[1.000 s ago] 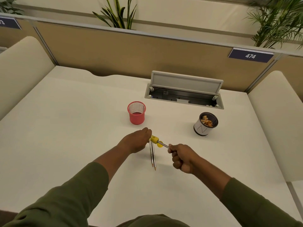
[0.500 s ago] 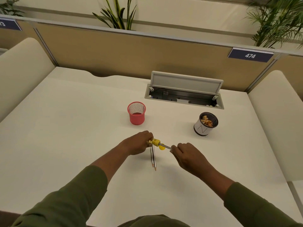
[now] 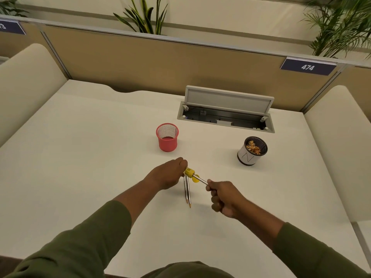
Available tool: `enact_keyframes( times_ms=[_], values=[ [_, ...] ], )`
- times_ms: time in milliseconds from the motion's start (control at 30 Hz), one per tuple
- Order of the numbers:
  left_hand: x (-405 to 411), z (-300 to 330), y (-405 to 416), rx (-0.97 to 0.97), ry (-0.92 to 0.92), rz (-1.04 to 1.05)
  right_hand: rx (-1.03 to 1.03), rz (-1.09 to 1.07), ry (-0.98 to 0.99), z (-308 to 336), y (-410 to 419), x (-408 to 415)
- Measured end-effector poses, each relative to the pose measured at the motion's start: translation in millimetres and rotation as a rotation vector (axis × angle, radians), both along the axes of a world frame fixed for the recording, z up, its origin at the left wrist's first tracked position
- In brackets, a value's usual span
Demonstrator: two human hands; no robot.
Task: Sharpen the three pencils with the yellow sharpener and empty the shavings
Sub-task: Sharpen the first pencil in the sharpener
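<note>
Desk (image 3: pixel 80 157); left hand (image 3: pixel 168 173) hides most of sharpener (image 3: pixel 189 171).

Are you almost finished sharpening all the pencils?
About halfway or a bit past, it seems. Two pencils lie on the desk with pointed tips, so they look done. The third pencil is in the yellow sharpener: left hand holds the sharpener, right hand grips the pencil. Afterwards the shavings need emptying, probably into the white cup that already holds some.
</note>
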State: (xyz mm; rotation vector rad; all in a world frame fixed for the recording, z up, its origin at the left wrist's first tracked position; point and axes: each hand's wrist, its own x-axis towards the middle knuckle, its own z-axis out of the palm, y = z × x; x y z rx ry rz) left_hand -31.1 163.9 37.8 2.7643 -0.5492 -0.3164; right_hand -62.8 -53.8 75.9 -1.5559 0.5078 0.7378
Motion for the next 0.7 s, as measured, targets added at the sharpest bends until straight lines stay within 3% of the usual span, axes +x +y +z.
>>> enact_keyframes(
  times_ms=[67,133,200,367,500,600,700],
  values=[
    [0.5,-1.5,0.7,-0.001,-0.004,-0.01,0.131,-0.056,0.19,3.0,-2.0,3.6],
    [0.8,-4.2,2.8,-0.01,0.012,-0.002,0.08,0.027,0.115,4.9,-1.9,4.6],
    [1.8,-6.3,5.3,-0.025,0.027,0.005,-0.125,0.203,-0.148,5.3,-2.8,2.7],
    [2.8,-8.3,11.4,-0.082,0.074,0.012,-0.791,0.809,-1.072,-5.1,-18.7,1.4],
    [3.8,-7.4,8.6,-0.087,0.125,0.007,-1.023,1.036,-1.521,-8.4,-31.8,9.2],
    [4.1,-7.9,6.3,-0.069,0.141,0.01,-1.037,0.997,-1.611,-9.3,-31.9,9.7],
    [3.7,-7.6,5.4,-0.053,0.129,0.026,-0.893,0.851,-1.459,-10.8,-25.2,2.6]
  ],
)
